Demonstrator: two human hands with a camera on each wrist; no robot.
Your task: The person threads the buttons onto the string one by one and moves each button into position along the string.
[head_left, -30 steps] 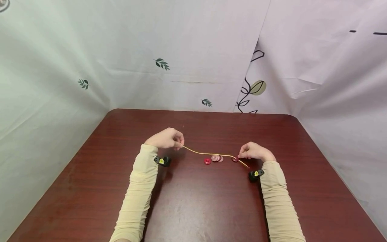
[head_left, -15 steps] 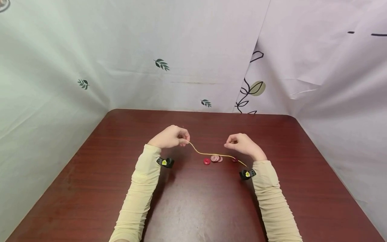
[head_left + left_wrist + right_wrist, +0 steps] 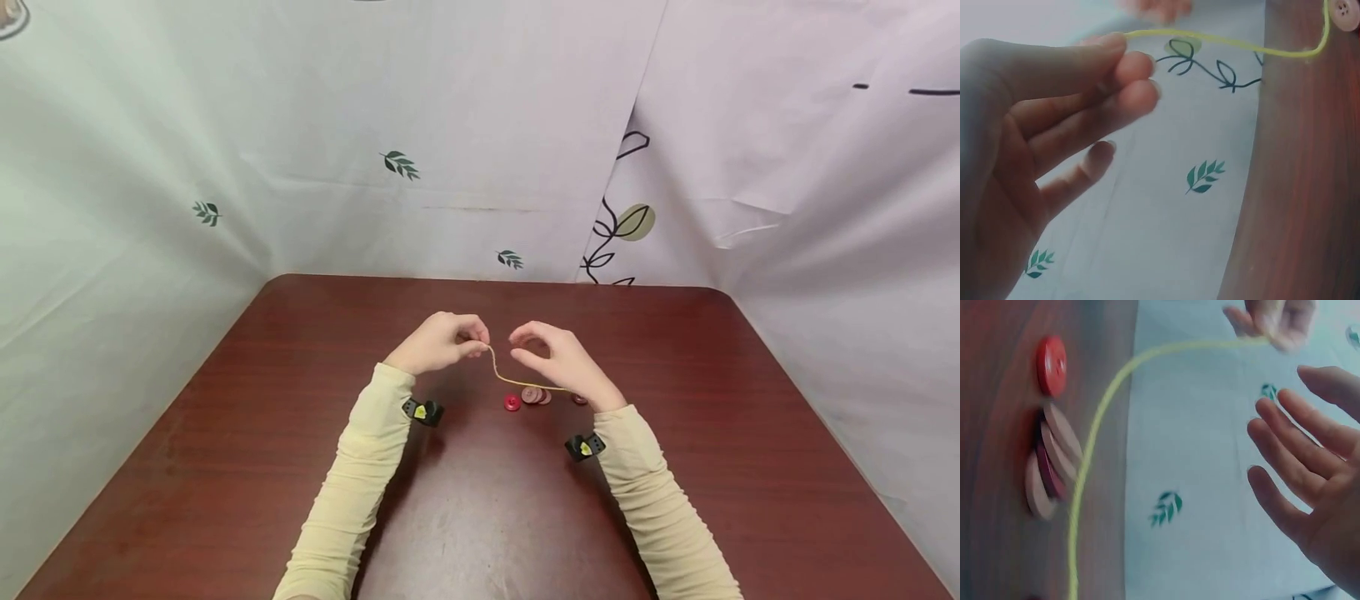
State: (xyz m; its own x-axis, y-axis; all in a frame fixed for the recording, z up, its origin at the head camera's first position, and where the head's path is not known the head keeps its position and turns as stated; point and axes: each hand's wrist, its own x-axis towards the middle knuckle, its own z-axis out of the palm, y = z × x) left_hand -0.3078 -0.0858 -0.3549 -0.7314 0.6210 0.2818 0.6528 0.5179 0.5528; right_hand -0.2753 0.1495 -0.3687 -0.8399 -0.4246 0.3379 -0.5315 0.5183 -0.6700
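Observation:
My left hand (image 3: 446, 343) pinches the end of a yellow cord (image 3: 1229, 42) between thumb and fingertips, above the table. From there the cord droops to the tabletop and runs right, passing behind my right wrist in the head view. My right hand (image 3: 558, 358) is in the air close to the left one, thumb and fingers spread apart with nothing between them. Below the hands lie a red button (image 3: 512, 403) and a row of overlapping pink and dark red buttons (image 3: 1054, 459). A dark red button (image 3: 579, 399) shows beside my right wrist, partly hidden.
The brown wooden table (image 3: 465, 500) reaches back to a pale cloth wall (image 3: 322, 125) printed with leaves. Black wrist cameras sit under both wrists, the right one (image 3: 583, 447) low over the tabletop.
My right hand has let go by the dark red button, risen and moved left toward my left hand, its fingers spreading. My left hand has moved slightly right with the cord end.

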